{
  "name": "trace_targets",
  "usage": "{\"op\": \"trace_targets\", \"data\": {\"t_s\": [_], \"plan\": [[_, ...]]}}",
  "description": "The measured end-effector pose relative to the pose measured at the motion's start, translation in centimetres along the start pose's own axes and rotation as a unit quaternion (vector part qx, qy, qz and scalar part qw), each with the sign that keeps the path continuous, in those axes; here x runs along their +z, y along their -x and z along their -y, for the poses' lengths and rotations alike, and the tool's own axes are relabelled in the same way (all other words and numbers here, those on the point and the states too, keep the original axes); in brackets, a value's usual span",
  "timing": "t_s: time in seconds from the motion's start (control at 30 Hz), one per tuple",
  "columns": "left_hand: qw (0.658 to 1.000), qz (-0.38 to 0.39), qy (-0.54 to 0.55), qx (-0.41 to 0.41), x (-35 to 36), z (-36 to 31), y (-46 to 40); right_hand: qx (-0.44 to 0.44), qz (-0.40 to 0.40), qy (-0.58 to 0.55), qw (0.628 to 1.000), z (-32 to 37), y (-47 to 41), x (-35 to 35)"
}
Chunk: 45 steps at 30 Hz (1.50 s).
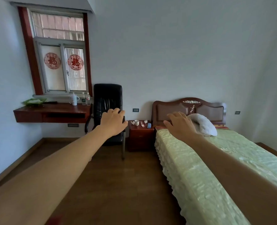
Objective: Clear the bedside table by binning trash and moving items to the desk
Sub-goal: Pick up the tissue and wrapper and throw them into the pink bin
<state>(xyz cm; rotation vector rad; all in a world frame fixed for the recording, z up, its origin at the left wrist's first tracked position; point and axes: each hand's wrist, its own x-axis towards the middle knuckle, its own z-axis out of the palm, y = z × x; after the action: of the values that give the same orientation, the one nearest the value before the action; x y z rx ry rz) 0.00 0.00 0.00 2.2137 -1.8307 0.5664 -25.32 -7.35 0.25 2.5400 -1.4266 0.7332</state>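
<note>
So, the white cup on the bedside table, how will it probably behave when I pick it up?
The white cup looks like ceramic, so it is probably stiff and breakable if dropped. It stands upright on the bedside table, with small things close on both sides, so a careless reach may knock them. Whether it holds liquid cannot be seen, so lift it level.

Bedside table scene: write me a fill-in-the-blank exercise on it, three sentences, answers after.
1. The bedside table stands between the black chair and the ____.
2. The two clear bottles stand on the ____, below the window.
3. Both hands, the left hand and the right hand, are held out in front and hold ____.

Missing words: bed; desk; nothing
</note>
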Motion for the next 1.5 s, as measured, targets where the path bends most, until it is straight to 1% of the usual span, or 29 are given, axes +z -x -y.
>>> {"op": "trace_targets", "data": {"t_s": [0.03, 0.3, 0.63, 0.8, 1.17, 1.3, 1.5], "plan": [[1.0, 0.01, -0.006, -0.004, 0.6, -0.3, -1.2, 0.001, 0.001, 0.0, 1.0, -0.7, -1.0, 0.5], [1.0, 0.006, -0.007, -0.02, 5.4, -2.3, -13.5, -0.006, 0.008, 0.014, 1.0, -7.7, -12.3, 4.7], [0.999, 0.043, -0.014, -0.03, 13.3, -2.9, -23.4, -0.025, 0.027, 0.004, 0.999, -12.5, -22.7, 12.8], [0.999, 0.045, -0.014, -0.022, 17.4, -1.5, -29.4, -0.017, 0.032, -0.007, 0.999, -13.8, -28.5, 17.5], [1.0, 0.024, 0.006, 0.006, 25.5, 4.6, -46.0, 0.015, 0.026, -0.003, 1.0, -14.4, -44.1, 26.4], [0.999, 0.044, 0.003, 0.018, 28.8, 6.0, -50.4, 0.026, 0.039, 0.001, 0.999, -15.0, -47.7, 29.7], [0.998, 0.045, 0.021, 0.023, 34.3, 7.7, -56.1, 0.023, 0.047, -0.001, 0.999, -16.1, -53.2, 35.0]]}}
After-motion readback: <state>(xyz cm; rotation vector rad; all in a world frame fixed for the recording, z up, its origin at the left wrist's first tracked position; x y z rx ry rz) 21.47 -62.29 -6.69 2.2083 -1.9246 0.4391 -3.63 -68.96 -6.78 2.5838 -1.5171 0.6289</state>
